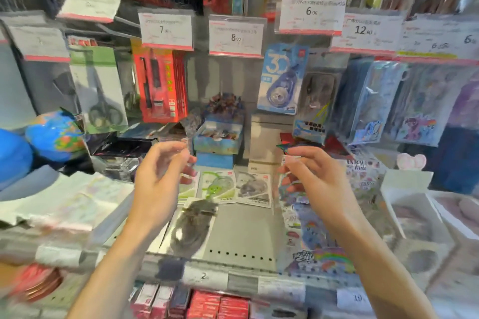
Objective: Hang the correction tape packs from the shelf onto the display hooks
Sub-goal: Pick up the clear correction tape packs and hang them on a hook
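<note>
1. While both hands hover above the shelf [241, 235], one blue correction tape pack [281, 80] already hangs from a display hook at about one o'clock, under the 6.00 price tag [309, 14].
2. Down on the shelf, the job is far from finished: a green pack [216, 185] and a grey pack [252, 189] lie side by side at centre, with a dark pack [193, 228] nearer, at seven o'clock from them.
3. Left hand [158, 179], fingers half-curled, thumb and forefinger pinched near something clear; through the blur, I cannot tell what it grips, if anything.
4. Right hand [315, 176] mirrors it, fingers loosely bent beside a glossy sleeve; grasp uncertain.
5. My read: one pack up, at least three left, next pick not yet made.
</note>
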The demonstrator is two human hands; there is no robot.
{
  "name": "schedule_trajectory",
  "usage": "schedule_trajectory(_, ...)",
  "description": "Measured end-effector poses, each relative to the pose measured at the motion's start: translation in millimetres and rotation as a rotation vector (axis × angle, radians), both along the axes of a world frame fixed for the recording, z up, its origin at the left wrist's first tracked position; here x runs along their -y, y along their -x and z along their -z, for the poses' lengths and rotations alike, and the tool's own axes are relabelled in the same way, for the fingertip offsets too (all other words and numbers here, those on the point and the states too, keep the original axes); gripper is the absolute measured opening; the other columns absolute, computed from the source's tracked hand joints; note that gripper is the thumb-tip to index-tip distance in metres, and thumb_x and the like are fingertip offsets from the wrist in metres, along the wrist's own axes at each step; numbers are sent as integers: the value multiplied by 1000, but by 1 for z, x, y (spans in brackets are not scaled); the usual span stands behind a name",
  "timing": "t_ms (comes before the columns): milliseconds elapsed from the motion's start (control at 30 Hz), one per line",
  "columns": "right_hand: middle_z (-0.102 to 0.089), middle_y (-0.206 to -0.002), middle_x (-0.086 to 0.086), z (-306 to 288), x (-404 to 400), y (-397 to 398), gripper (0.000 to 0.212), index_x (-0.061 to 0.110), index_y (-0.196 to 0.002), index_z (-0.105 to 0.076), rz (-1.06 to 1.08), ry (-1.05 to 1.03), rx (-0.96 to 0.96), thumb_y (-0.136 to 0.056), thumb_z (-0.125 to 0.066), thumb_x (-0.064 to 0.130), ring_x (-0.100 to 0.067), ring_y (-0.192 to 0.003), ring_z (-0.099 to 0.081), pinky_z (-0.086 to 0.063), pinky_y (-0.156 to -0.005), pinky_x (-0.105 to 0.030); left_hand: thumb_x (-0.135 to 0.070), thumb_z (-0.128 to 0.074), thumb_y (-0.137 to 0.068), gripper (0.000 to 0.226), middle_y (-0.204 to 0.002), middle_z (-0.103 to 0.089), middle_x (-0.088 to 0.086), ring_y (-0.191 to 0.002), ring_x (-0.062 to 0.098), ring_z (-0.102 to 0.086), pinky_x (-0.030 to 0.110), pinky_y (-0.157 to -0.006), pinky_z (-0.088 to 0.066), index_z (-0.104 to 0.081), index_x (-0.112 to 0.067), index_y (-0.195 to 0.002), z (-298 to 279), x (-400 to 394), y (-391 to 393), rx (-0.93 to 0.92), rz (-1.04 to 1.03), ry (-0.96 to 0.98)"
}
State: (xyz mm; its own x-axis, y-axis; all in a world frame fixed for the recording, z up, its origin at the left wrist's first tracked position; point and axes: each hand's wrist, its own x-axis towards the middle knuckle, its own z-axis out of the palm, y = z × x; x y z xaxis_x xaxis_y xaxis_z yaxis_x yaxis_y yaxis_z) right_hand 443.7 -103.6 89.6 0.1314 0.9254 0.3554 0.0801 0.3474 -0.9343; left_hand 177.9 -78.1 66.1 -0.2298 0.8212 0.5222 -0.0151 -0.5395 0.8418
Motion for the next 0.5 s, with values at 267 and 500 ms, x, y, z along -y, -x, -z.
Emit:
schedule_trajectory(267, -76, -71, 2, 16, -6, 78, 9, 9, -107, -68, 142, 20, 23, -101, -64, 5, -8, -56, -67, -55, -54, -19, -22, -65, -96, 12, -90, -79, 2, -71, 15, -69, 24, -61, -56, -69, -33, -98, 30, -33, 93, 9, 132, 83)
schedule_trajectory(500, -77, -78, -5, 39, -16, 146, 9, 13, -109, -71, 189, 144, 40, -100, -67, 11, -12, -63, -69, -58, -60, -22, -12, -64, -99, 15, -93, -76, 5, -73, 13, -72, 17, -64, -57, -67, -25, -105, 44, -58, 146, -121, 228, 173)
